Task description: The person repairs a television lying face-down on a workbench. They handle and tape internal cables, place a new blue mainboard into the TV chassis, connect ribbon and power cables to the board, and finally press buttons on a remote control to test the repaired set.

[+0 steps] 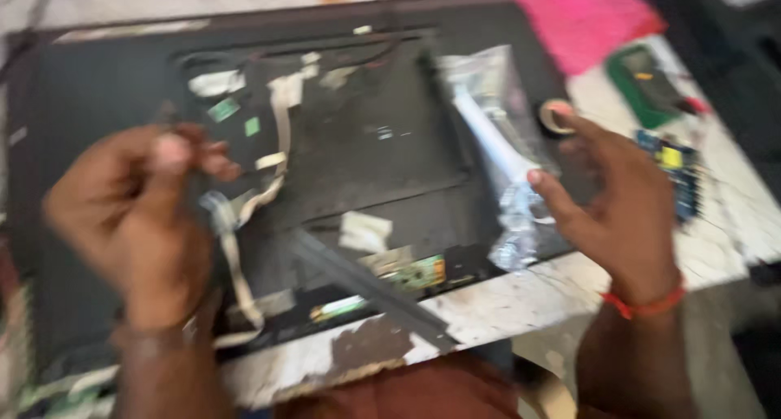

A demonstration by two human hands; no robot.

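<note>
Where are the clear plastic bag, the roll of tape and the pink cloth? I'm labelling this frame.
clear plastic bag (496, 134), head view, on its middle.
roll of tape (556, 116), head view, on its ring.
pink cloth (582, 16), head view, on its centre.

One head-worn camera looks steeply down, close over the desk (521, 305), facing twelve o'clock; the dark panel (98, 102) fills most of the blurred view.

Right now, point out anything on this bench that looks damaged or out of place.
The opened flat panel has loose ribbon cables and tape scraps across its back. A grey metal strip lies askew, overhanging the table, whose surface is chipped at the edge. The left hand pinches a ribbon; the right hand touches a plastic bag.
</note>
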